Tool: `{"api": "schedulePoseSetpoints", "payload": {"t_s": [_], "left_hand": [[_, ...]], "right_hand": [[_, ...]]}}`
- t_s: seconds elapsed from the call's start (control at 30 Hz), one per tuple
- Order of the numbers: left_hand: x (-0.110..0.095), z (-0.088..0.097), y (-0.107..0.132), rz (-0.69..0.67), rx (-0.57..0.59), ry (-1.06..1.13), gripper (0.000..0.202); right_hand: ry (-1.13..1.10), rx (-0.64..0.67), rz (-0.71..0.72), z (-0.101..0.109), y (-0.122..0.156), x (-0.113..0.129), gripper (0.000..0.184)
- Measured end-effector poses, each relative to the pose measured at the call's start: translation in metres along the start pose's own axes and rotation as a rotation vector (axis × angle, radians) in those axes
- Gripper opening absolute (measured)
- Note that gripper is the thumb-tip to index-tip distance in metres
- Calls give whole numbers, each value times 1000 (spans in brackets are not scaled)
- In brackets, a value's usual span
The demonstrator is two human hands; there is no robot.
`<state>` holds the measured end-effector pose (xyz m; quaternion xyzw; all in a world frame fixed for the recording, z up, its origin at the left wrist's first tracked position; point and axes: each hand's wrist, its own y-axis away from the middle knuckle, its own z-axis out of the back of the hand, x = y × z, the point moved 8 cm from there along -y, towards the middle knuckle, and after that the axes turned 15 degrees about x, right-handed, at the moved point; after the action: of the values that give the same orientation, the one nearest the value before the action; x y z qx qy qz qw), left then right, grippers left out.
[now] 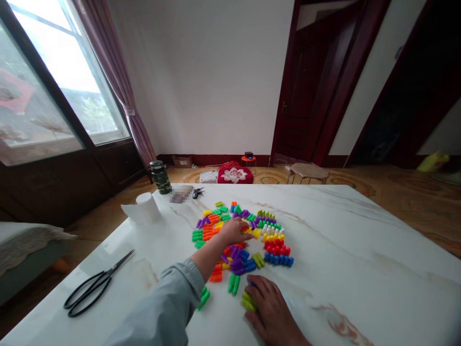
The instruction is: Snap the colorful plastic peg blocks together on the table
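Many plastic peg-shaped building blocks lie on the white marble-patterned table (345, 288). My left hand (234, 231) reaches over the middle of the loose pile, fingers curled down around an orange-red block (245, 229); its fingertips are partly hidden. Just beyond them lies a yellow block (256, 233). Near the front edge, my right hand (272, 307) is curled round yellow-green blocks (248, 302), with a bit of blue under its fingers. Right of the pile stand joined rows in blue (279, 260), red (276, 247), yellow (272, 237) and other colours. Green blocks (234, 284) lie between my arms.
Black-handled scissors (97, 286) lie on the left of the table. Behind them are a white paper roll (146, 207), a camouflage flask (160, 177), a blurred-out packet (180, 194) and a small dark tool (197, 192). A round stool (309, 171) stands beyond the table.
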<state>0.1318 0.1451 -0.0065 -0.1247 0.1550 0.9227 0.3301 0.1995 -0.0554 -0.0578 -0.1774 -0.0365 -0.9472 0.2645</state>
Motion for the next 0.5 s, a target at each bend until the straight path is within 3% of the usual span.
{"api": "schedulePoseSetpoints", "payload": {"t_s": [0.13,0.23,0.37,0.5], "left_hand": [[2,13,17,57,25,-11,44],[7,26,15,82,19,-15,43],[27,42,-11,172,-39,-27,37],[52,41,-50,263,-29,-34,67]], "right_hand": [[64,-37,29,-8,1,0,44],[120,-83,58,-16,2,-3,51],[183,-134,93,-23,1,-7,54],[210,-160,108,-26,-2,-9,53]]}}
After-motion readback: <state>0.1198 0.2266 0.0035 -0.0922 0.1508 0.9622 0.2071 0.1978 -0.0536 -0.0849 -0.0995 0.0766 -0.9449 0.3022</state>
